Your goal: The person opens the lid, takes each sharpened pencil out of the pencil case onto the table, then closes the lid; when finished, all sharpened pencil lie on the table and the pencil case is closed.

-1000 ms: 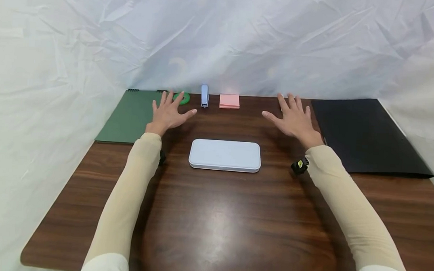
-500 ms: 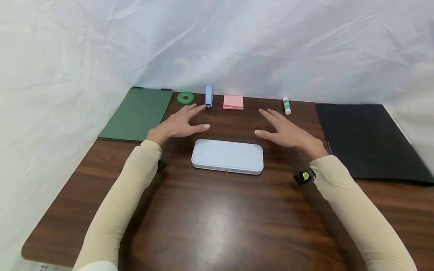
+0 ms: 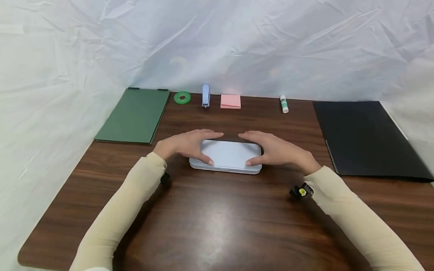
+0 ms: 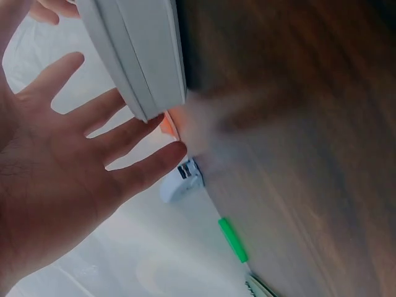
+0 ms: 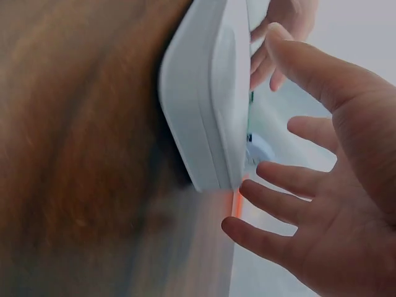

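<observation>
A flat white case with rounded corners lies closed on the brown wooden table. My left hand is at its left end, and my right hand mirrors it at the right end. In the head view, both thumbs overlap the front part of the lid, while the other fingers reach along the back edge. The left wrist view has the left hand with fingers spread beside the case. Straight fingers also show on the right hand in the right wrist view, beside the case's side wall.
Along the back stand a green tape roll, a light blue stapler, pink sticky notes and a glue stick. A green spiral notebook lies left, a black folder right. White sheeting hangs behind.
Both hands have come back from the far side of the table and moved inward, down to the ends of the white case. The glue stick, earlier behind the right hand, is in view.
</observation>
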`<state>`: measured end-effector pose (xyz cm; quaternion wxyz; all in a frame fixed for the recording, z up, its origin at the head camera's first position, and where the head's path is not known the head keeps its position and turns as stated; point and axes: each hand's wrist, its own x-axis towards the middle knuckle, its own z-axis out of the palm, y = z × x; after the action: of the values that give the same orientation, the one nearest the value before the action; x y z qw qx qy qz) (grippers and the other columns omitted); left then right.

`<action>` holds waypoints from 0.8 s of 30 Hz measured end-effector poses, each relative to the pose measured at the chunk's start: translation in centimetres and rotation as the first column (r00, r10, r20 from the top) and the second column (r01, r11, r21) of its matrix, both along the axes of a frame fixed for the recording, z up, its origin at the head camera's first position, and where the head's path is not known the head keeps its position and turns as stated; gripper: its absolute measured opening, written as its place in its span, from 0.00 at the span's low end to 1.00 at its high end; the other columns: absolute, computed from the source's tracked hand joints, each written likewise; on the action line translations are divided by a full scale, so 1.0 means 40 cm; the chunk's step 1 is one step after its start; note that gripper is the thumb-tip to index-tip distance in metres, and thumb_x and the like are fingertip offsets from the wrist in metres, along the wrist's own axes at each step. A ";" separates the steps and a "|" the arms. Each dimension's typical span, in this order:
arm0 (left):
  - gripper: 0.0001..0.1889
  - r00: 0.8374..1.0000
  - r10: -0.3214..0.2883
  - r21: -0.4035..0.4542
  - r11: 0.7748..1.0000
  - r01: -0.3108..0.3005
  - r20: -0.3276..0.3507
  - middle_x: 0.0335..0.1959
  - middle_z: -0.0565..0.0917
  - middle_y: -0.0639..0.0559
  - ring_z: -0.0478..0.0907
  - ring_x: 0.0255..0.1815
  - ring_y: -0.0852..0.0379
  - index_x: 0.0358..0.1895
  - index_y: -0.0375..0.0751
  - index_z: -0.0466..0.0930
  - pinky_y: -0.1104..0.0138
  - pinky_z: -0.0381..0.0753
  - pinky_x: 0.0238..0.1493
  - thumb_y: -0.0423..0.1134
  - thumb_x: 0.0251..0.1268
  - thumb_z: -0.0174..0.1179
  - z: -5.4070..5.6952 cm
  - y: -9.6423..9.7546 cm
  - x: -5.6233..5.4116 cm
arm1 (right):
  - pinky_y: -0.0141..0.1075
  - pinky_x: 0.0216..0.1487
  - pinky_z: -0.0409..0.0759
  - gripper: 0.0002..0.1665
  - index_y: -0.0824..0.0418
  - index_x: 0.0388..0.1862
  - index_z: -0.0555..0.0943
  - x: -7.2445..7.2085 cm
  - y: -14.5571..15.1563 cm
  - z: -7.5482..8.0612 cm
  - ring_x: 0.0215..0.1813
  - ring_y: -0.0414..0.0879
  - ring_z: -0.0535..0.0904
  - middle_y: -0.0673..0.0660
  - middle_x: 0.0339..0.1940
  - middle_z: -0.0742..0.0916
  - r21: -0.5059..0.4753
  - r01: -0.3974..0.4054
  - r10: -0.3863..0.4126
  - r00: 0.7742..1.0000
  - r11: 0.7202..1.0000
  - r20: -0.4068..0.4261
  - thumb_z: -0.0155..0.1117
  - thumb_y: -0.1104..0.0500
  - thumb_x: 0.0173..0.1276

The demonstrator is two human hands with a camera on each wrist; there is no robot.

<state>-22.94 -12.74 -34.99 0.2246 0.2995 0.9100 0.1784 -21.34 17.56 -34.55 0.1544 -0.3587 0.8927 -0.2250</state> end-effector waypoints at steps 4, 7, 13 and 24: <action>0.52 1.000 -0.003 -0.025 1.000 0.003 0.010 0.76 0.63 0.49 0.63 0.73 0.47 0.78 0.61 0.57 0.48 0.66 0.70 0.57 0.49 0.76 0.001 0.009 0.018 | 0.57 0.70 0.67 0.46 0.59 0.74 0.69 0.018 -0.009 -0.008 0.75 0.60 0.66 0.64 0.75 0.70 0.007 -0.010 0.010 1.000 1.000 -0.010 0.77 0.47 0.59; 0.52 1.000 0.000 -0.055 0.999 0.000 -0.001 0.74 0.66 0.49 0.65 0.70 0.48 0.78 0.62 0.59 0.50 0.68 0.68 0.55 0.47 0.78 0.003 0.014 0.025 | 0.56 0.70 0.68 0.45 0.60 0.71 0.73 0.026 -0.013 -0.013 0.74 0.61 0.68 0.65 0.74 0.72 0.033 -0.002 0.004 0.999 0.999 -0.037 0.78 0.48 0.57; 0.51 1.000 0.000 -0.085 0.996 -0.002 -0.029 0.73 0.67 0.49 0.65 0.70 0.48 0.77 0.61 0.59 0.49 0.68 0.69 0.52 0.48 0.78 0.002 0.020 0.029 | 0.56 0.69 0.69 0.49 0.60 0.71 0.72 0.037 -0.021 -0.018 0.73 0.61 0.69 0.65 0.74 0.71 0.082 0.018 -0.012 0.997 0.996 -0.071 0.80 0.45 0.54; 0.50 0.998 0.003 -0.127 0.992 -0.011 -0.066 0.73 0.67 0.46 0.66 0.70 0.46 0.78 0.61 0.59 0.51 0.66 0.71 0.48 0.50 0.77 -0.003 0.030 0.029 | 0.53 0.64 0.76 0.49 0.62 0.71 0.73 0.044 -0.035 -0.024 0.66 0.60 0.78 0.67 0.72 0.74 0.124 0.030 -0.008 0.985 0.992 -0.174 0.81 0.46 0.53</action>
<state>-21.79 -11.52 -35.10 0.2126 0.2871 0.9275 0.1106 -19.60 16.16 -35.49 0.0963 -0.3580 0.9185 -0.1376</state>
